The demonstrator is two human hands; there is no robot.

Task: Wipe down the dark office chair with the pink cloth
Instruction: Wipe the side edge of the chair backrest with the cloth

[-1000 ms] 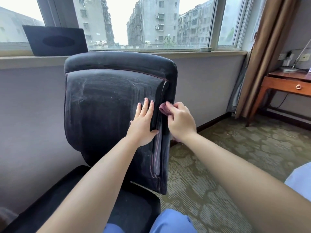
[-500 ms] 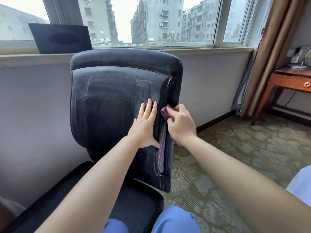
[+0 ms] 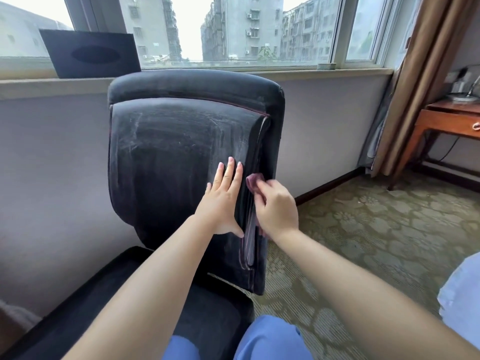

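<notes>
While left hand (image 3: 224,201) presses flat on office chair (image 3: 181,157) backrest, right hand (image 3: 276,209) pinches pink cloth (image 3: 253,181) at side seam, mostly hiding it; tissue box (image 3: 91,53) on windowsill.

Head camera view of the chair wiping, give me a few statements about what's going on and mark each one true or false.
1. The left hand lies flat with straight fingers on the front of the chair backrest. True.
2. The pink cloth is draped over the top of the backrest. False: the right hand grips it at the backrest's right edge, about halfway up.
3. A dark box stands on the windowsill behind the chair. True.
4. The wooden desk stands to the left of the chair. False: it is at the right of the view, beside the curtain.
5. The floor is bare wood. False: patterned carpet covers it.
</notes>
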